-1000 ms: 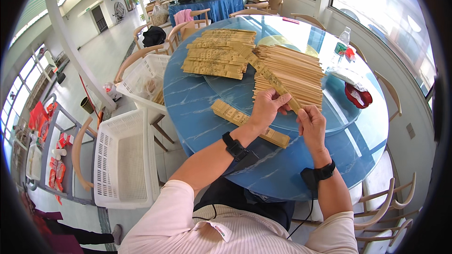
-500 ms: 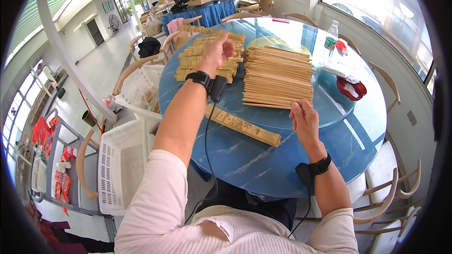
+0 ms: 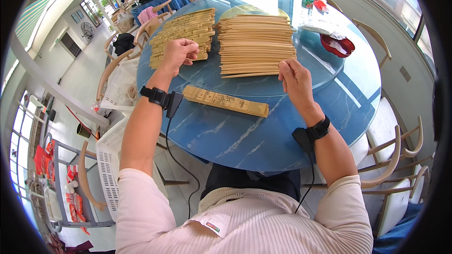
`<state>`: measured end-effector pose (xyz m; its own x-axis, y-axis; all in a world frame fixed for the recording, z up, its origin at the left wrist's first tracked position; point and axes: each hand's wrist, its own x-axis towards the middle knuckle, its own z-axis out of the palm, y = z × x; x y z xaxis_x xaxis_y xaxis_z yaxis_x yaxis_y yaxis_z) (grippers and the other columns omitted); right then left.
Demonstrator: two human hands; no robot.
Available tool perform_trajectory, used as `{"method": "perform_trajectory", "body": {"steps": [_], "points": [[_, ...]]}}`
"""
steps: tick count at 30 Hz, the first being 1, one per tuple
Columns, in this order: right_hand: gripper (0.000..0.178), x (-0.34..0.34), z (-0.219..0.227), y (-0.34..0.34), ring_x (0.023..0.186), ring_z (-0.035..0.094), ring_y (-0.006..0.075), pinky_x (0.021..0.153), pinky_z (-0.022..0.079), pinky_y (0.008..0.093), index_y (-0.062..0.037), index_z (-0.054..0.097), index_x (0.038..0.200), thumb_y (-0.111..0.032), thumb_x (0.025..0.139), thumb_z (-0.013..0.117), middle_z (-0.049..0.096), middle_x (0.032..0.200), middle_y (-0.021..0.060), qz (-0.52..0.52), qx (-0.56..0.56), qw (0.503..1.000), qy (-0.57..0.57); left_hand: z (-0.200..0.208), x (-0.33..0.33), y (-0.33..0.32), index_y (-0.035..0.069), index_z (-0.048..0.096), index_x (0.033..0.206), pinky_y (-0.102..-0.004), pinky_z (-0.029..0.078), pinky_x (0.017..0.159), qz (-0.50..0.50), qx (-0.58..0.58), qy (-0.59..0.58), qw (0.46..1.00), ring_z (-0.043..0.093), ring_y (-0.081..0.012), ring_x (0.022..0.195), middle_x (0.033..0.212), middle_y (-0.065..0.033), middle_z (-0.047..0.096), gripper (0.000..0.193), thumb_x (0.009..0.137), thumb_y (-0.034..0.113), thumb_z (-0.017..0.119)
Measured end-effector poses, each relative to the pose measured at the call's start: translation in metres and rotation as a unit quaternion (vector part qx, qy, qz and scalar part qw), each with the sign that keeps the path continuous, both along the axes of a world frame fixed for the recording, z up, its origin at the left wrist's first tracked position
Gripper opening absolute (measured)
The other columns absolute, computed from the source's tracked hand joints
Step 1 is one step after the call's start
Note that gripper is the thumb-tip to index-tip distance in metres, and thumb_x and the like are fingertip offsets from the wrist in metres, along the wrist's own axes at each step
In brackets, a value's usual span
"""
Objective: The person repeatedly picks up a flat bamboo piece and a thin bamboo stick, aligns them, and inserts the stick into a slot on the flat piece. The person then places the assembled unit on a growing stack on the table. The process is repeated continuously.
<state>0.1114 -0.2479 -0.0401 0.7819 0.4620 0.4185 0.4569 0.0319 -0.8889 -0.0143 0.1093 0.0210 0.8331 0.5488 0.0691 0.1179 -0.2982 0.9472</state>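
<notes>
My left hand (image 3: pixel 181 56) hovers at the near edge of a pile of gold-brown paper chopstick sleeves (image 3: pixel 190 27); its fingers are loosely bent and apart, with nothing visible in them. To the right lies a broad stack of bare wooden chopsticks (image 3: pixel 256 42), set side by side. My right hand (image 3: pixel 297 77) is closed at the stack's near right corner, the fingertips pinching the end of the nearest chopstick (image 3: pixel 247 74). Nearer me, a flat stack of printed sleeves (image 3: pixel 226 101) rests aslant on the blue table.
The round blue table (image 3: pixel 235 146) carries a glass turntable. Beyond the right hand are a red bowl (image 3: pixel 337 46), plastic wrap and a water bottle (image 3: pixel 308 0). White plastic baskets (image 3: pixel 110 160) stand to the left. Wooden chairs (image 3: pixel 386 160) surround the table.
My left hand has let go of a sleeve over the pile and drawn back toward me. My right hand stays by the chopsticks' near right corner. The view has shifted.
</notes>
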Motion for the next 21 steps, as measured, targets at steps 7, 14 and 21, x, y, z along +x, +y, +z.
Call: {"method": "perform_trajectory", "body": {"steps": [7, 14, 21], "points": [[0.027, 0.013, -0.007, -0.004, 0.052, 0.049, 0.0038, 0.047, 0.038, 0.0229, -0.0014, 0.067, 0.099, -0.022, 0.113, 0.058, 0.061, 0.073, -0.0001, -0.029, 0.006, 0.999, -0.038, -0.013, 0.007, -0.055, 0.003, 0.076, 0.091, -0.0263, 0.052, 0.057, -0.084, 0.130, 0.063, 0.986, 0.066, -0.0092, 0.065, 0.077, -0.0016, 0.072, 0.006, 0.092, 0.009, 0.076], [0.031, 0.011, 0.005, -0.007, 0.062, 0.056, 0.0146, 0.061, 0.048, 0.0318, 0.0020, 0.068, 0.096, -0.025, 0.109, 0.063, 0.064, 0.069, 0.0076, -0.051, 0.031, 0.997, -0.041, -0.037, 0.015, -0.072, -0.002, 0.078, 0.094, -0.0317, 0.054, 0.069, -0.151, 0.306, 0.068, 0.938, 0.068, -0.0162, 0.076, 0.081, -0.0073, 0.071, 0.013, 0.084, 0.004, 0.082], [0.029, 0.019, 0.009, -0.013, 0.064, 0.056, 0.0152, 0.062, 0.048, 0.0329, 0.0023, 0.067, 0.097, -0.023, 0.109, 0.063, 0.063, 0.070, 0.0071, -0.057, 0.050, 0.997, -0.029, -0.044, 0.023, -0.084, -0.002, 0.079, 0.099, -0.0364, 0.055, 0.079, -0.138, 0.368, 0.084, 0.916, 0.070, -0.0240, 0.085, 0.091, -0.0124, 0.073, 0.018, 0.083, 0.005, 0.084]]}}
